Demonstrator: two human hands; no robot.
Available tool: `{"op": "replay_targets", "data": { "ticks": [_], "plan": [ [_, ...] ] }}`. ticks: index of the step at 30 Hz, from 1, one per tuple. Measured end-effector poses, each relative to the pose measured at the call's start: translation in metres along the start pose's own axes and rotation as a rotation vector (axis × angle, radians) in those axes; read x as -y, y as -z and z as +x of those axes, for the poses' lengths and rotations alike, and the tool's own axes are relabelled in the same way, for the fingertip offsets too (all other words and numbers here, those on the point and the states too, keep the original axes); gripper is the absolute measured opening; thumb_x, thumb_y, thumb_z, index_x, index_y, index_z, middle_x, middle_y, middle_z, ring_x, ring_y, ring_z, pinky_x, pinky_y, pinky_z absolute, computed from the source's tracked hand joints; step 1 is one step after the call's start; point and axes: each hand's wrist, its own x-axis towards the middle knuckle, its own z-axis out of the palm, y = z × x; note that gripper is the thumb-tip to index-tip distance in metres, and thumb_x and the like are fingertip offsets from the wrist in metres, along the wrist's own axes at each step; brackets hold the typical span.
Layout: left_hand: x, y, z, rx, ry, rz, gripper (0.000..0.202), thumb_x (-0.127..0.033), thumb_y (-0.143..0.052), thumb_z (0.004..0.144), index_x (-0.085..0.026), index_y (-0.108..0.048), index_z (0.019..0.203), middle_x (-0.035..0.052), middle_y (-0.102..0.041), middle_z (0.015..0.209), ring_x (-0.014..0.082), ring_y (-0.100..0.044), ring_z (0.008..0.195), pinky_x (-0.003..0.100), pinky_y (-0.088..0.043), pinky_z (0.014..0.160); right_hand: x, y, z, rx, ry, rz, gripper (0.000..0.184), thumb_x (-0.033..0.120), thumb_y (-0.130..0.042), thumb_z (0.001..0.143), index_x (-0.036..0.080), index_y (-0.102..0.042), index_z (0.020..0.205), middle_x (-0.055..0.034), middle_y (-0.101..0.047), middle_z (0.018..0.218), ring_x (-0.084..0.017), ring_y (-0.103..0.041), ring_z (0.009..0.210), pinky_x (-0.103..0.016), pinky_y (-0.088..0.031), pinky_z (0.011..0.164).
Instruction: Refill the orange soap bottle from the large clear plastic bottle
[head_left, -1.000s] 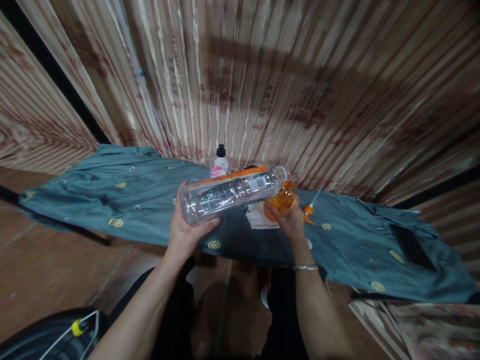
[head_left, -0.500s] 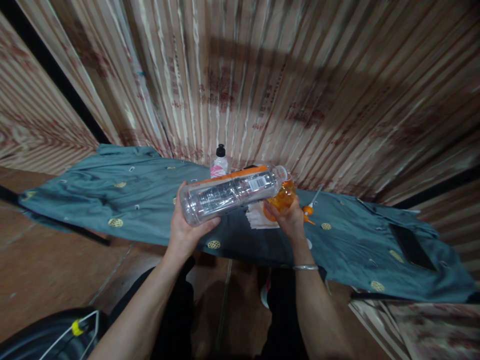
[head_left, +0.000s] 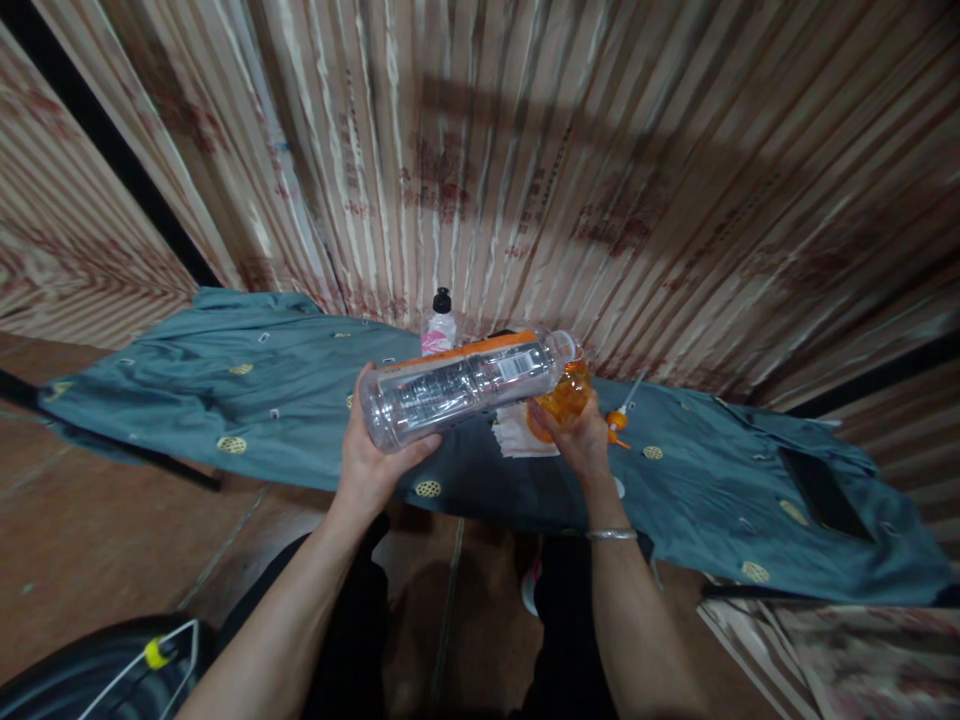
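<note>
My left hand is closed round the base of a clear plastic bottle with an orange-edged label. The bottle lies almost level in the air, its uncapped neck pointing right and slightly up. In my right hand is a see-through orange bottle, held under the clear bottle's neck. The two necks meet or overlap; whether they touch I cannot tell. Just right of that hand, an orange spray head with a thin tube rests on the cloth. White tissue lies beneath the bottles.
A white bottle with a black cap stands behind the clear bottle. The table wears a green patterned cloth, and a black phone lies at its right. Striped curtain hangs behind. A black bucket sits on the floor, lower left.
</note>
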Motion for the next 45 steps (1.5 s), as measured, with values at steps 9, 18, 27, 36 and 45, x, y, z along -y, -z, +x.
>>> {"op": "replay_targets", "data": {
  "ticks": [9,18,27,36,45],
  "plan": [
    [0.0042,0.0009,0.0014,-0.001,-0.015,-0.014,0.124,-0.048,-0.099,0.042,-0.021,-0.048,0.152,0.0165,-0.067,0.142,0.0372,-0.068,0.129,0.054,-0.051,0.115,0.0030,0.0026,-0.0005,0.016,-0.004,0.013,0.079,0.067,-0.076,0.075,0.018,-0.053,0.132,-0.0205,-0.078,0.119,-0.040,-0.077,0.109,-0.051,-0.062,0.092],
    [0.0018,0.0014,0.0005,0.002,-0.040,0.007,0.124,-0.049,-0.099,0.044,-0.019,-0.048,0.153,0.0180,-0.067,0.142,0.0382,-0.069,0.127,0.055,-0.054,0.112,-0.0014,0.0005,0.0009,0.002,0.001,0.006,0.079,0.069,-0.076,0.074,0.019,-0.053,0.131,-0.0197,-0.079,0.118,-0.040,-0.077,0.109,-0.051,-0.062,0.092],
    [0.0037,0.0008,-0.0003,0.002,-0.021,-0.015,0.124,-0.050,-0.100,0.045,-0.023,-0.048,0.153,0.0161,-0.066,0.145,0.0378,-0.067,0.132,0.056,-0.049,0.117,0.0022,0.0011,-0.0007,-0.001,0.004,0.036,0.080,0.069,-0.075,0.074,0.018,-0.053,0.130,-0.0207,-0.079,0.117,-0.041,-0.077,0.109,-0.052,-0.061,0.094],
    [0.0041,0.0006,-0.0001,0.001,-0.006,-0.015,0.132,-0.050,-0.100,0.044,-0.020,-0.040,0.158,0.0182,-0.063,0.148,0.0393,-0.064,0.136,0.056,-0.045,0.121,0.0003,0.0012,0.0007,0.000,0.003,-0.015,0.082,0.073,-0.075,0.074,0.018,-0.054,0.132,-0.0207,-0.079,0.118,-0.040,-0.078,0.107,-0.052,-0.063,0.090],
    [0.0010,-0.0018,-0.0010,-0.002,-0.003,-0.033,0.124,-0.049,-0.099,0.044,-0.021,-0.046,0.153,0.0163,-0.066,0.142,0.0384,-0.065,0.133,0.053,-0.049,0.117,0.0045,0.0017,-0.0003,0.013,-0.002,0.019,0.080,0.075,-0.072,0.077,0.018,-0.053,0.129,-0.0222,-0.078,0.119,-0.040,-0.077,0.108,-0.054,-0.062,0.094]
  ]
}}
